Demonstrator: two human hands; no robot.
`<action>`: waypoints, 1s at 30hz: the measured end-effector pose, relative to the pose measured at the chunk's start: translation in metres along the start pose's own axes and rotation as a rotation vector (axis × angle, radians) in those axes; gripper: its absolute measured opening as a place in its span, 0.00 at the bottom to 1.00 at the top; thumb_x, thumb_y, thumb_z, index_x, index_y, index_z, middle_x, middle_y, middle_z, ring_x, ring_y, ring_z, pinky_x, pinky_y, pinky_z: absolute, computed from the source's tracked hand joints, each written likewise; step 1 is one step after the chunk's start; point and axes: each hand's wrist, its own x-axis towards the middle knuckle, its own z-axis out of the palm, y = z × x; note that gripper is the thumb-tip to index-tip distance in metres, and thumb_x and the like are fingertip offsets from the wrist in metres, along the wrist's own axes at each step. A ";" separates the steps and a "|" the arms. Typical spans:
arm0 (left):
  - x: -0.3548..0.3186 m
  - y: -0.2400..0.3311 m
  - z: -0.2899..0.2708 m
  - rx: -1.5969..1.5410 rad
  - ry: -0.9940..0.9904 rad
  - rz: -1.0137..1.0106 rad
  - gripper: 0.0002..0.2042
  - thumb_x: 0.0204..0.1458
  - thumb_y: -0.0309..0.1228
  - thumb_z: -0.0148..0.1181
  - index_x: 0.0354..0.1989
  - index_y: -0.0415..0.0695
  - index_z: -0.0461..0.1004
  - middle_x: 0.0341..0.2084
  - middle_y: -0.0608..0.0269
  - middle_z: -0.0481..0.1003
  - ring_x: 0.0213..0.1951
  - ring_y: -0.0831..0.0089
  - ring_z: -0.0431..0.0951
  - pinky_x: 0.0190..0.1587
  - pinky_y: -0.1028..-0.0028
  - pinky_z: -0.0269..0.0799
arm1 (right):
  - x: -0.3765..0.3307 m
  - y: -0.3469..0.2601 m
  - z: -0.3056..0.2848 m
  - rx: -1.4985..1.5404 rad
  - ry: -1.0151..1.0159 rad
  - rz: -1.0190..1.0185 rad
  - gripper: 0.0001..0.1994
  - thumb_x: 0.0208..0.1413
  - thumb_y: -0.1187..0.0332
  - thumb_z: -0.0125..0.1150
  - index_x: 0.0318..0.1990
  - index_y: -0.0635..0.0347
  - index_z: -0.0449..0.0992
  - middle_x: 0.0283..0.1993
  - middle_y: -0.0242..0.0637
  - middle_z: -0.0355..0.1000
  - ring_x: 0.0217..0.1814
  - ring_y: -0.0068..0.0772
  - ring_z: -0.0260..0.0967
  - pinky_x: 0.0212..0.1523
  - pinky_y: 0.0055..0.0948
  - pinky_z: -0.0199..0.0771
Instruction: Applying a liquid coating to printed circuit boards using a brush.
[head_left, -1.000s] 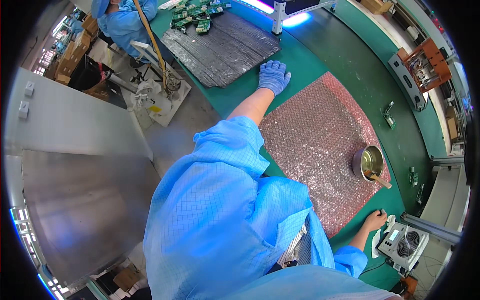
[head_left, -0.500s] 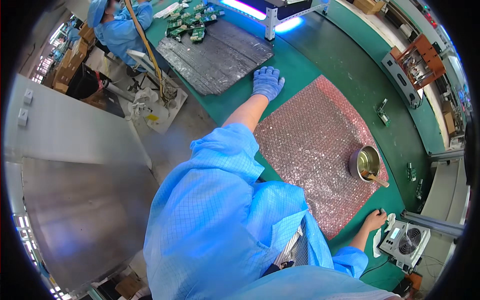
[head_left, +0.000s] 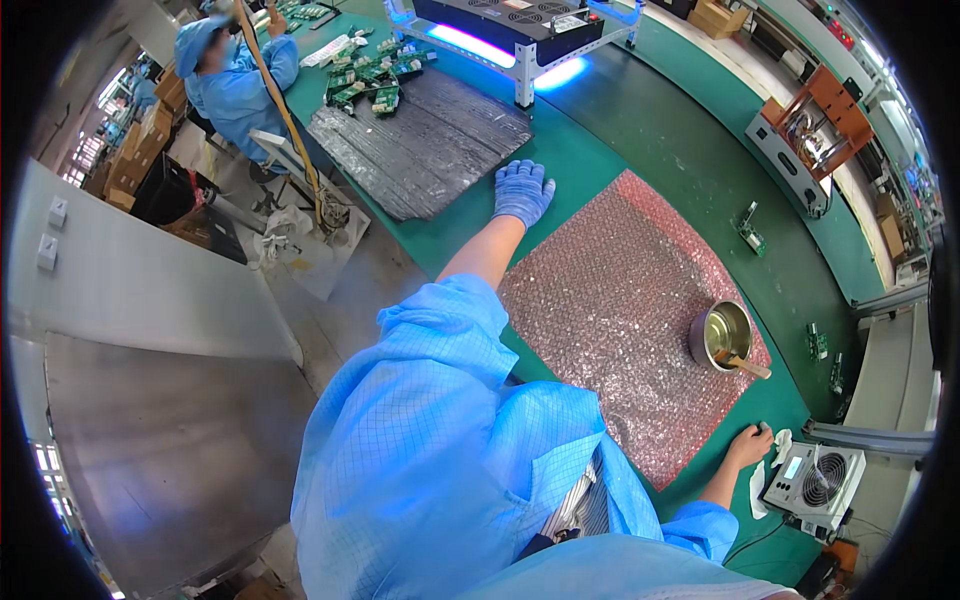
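Observation:
My left hand (head_left: 524, 192), in a blue-grey glove, rests on the green tabletop (head_left: 585, 150) with its fingers laid down and the thumb apart; it holds nothing. It lies between a dark, scuffed sheet (head_left: 430, 145) and a sheet of pinkish bubble wrap (head_left: 610, 310). At the lower right, my bare right hand (head_left: 748, 446) is closed at the fingertips around a small dark thing too small to make out. Beside that hand are crumpled white tissue (head_left: 783, 447) and a white box with a fan (head_left: 815, 478). A metal pot (head_left: 712, 340) of yellowish liquid, with a wooden-handled brush (head_left: 745, 364), stands on the wrap.
Several green circuit boards (head_left: 375, 75) lie heaped on the dark sheet's far end. A metal frame (head_left: 525, 75) with blue-white light stands beyond. Another circuit board (head_left: 750, 232) sits right of the wrap. A person in blue (head_left: 235, 90) works at the far left.
The view has shifted slightly, so the far table things sit a little lower and further left. Both hands keep their places on the table.

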 end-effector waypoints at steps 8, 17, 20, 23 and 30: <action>0.001 0.001 -0.002 0.002 0.000 0.003 0.20 0.50 0.46 0.48 0.46 0.47 0.69 0.47 0.59 0.67 0.53 0.61 0.63 0.54 0.58 0.54 | 0.001 0.001 0.000 0.027 0.004 -0.001 0.16 0.49 0.65 0.45 0.44 0.61 0.70 0.47 0.45 0.66 0.46 0.51 0.64 0.45 0.45 0.65; 0.000 -0.001 0.002 0.000 0.018 0.007 0.21 0.51 0.47 0.47 0.48 0.47 0.68 0.47 0.58 0.67 0.53 0.61 0.63 0.55 0.58 0.54 | 0.000 0.003 0.002 0.026 0.107 -0.080 0.16 0.49 0.66 0.46 0.43 0.62 0.71 0.45 0.47 0.67 0.45 0.51 0.65 0.44 0.44 0.66; 0.000 -0.001 0.001 0.004 0.016 0.005 0.20 0.51 0.47 0.47 0.47 0.47 0.68 0.47 0.58 0.67 0.53 0.61 0.63 0.55 0.58 0.54 | -0.002 -0.003 -0.004 0.100 0.082 -0.010 0.16 0.49 0.66 0.46 0.43 0.62 0.71 0.45 0.47 0.67 0.45 0.51 0.65 0.44 0.44 0.66; 0.000 -0.001 -0.001 -0.005 -0.010 0.001 0.20 0.51 0.47 0.47 0.47 0.47 0.69 0.47 0.58 0.67 0.54 0.61 0.62 0.55 0.58 0.54 | 0.001 0.004 0.004 0.133 0.099 -0.005 0.16 0.49 0.66 0.46 0.43 0.61 0.71 0.45 0.47 0.67 0.45 0.51 0.65 0.44 0.44 0.66; 0.000 -0.001 0.001 -0.010 0.000 0.005 0.20 0.51 0.47 0.47 0.46 0.47 0.69 0.48 0.58 0.67 0.54 0.61 0.62 0.55 0.58 0.54 | -0.001 -0.002 -0.002 0.102 0.066 0.025 0.16 0.49 0.65 0.45 0.44 0.61 0.71 0.46 0.45 0.67 0.46 0.50 0.65 0.44 0.44 0.66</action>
